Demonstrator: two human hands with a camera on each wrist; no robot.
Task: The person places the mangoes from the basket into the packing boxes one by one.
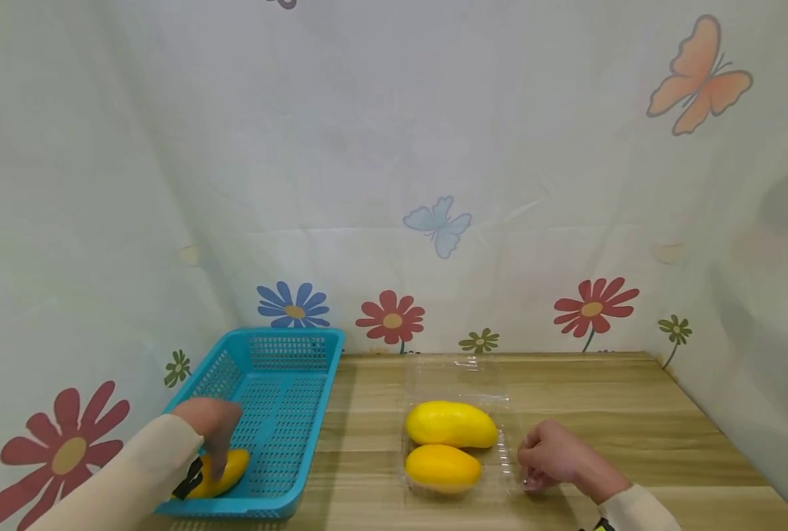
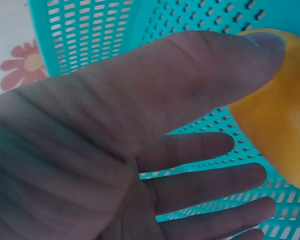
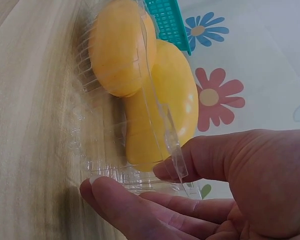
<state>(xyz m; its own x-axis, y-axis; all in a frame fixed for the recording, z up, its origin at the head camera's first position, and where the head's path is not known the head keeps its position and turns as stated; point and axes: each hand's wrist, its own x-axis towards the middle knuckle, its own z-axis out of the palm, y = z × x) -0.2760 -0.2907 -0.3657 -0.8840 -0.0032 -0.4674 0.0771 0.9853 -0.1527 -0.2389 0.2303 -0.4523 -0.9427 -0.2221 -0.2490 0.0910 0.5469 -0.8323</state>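
A yellow mango (image 1: 235, 467) lies in the near end of the blue plastic basket (image 1: 330, 398). My left hand (image 1: 215, 428) reaches down over it. In the left wrist view the thumb lies against the mango (image 2: 285, 125), while the other fingers are straight and spread over the basket's perforated floor. My right hand (image 1: 555, 453) pinches the right side of a clear plastic clamshell box (image 1: 457, 380) between thumb and fingers. Inside the box are two mangoes, a longer one (image 1: 450, 424) at the back and a shorter one (image 1: 443, 467) in front. The box's lid stands open toward the back.
The basket stands at the left of the wood-grain table (image 1: 586, 391), with a strip of table between it and the box. A pale curtain (image 1: 341, 147) printed with flowers and butterflies encloses the back and sides.
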